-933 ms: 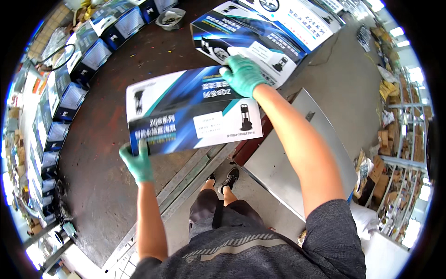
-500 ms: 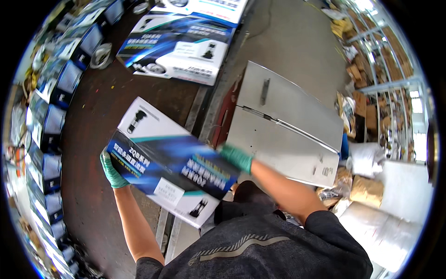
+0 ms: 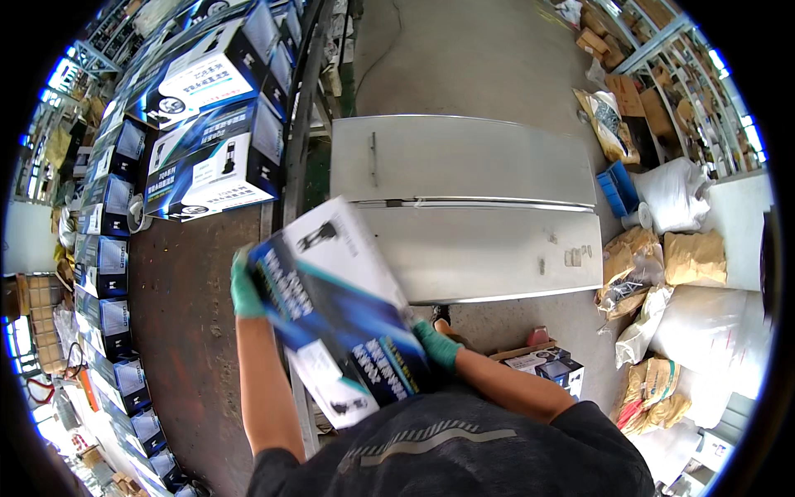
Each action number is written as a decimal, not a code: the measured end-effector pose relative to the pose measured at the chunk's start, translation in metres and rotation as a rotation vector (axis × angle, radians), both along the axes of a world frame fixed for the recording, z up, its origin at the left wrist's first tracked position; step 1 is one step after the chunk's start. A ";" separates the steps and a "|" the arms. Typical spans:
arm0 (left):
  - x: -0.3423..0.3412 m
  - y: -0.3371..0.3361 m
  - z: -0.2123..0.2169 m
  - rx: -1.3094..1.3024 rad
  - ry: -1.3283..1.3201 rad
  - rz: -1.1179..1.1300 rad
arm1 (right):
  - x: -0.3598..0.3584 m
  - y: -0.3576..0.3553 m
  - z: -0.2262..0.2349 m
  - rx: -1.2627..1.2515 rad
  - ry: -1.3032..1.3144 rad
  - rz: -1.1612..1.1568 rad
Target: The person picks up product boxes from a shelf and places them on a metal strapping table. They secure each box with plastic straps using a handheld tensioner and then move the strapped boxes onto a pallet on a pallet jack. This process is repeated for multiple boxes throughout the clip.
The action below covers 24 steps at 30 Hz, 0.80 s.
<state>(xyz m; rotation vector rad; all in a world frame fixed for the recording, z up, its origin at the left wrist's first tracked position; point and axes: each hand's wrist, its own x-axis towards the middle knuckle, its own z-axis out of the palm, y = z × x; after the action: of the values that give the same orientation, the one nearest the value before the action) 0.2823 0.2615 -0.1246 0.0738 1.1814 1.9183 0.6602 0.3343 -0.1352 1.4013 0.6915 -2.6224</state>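
Observation:
A long blue, black and white printed cardboard box [image 3: 335, 302] is held tilted in front of my chest, above the edge of the brown work table. My left hand [image 3: 246, 286], in a green glove, grips its far left end. Gloved in green too, my right hand [image 3: 436, 344] holds the near right side of the box. The fingers of both hands are partly hidden by the box. Some blur runs over the left end of the box.
Matching boxes [image 3: 215, 161] stand stacked at the table's far end, with a row [image 3: 103, 265] along its left. The brown table [image 3: 195, 331] lies left. A grey metal cabinet [image 3: 472, 240] is ahead. Another box [image 3: 546, 364] sits on the floor; sacks [image 3: 696, 257] lie right.
The view has swung to the right. The box has turned steeper and come nearer my body, both hands still on it; my right hand is now lower on its side.

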 end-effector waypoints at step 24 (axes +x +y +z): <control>0.247 0.047 -0.036 -0.063 0.127 -0.523 | 0.087 0.180 -0.034 0.738 0.207 -0.447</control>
<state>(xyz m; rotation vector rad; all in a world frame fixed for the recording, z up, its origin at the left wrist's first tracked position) 0.5293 0.3081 -0.1605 0.4334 1.1653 1.4314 0.7470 0.5144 -0.1697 1.5906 1.6847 -3.0353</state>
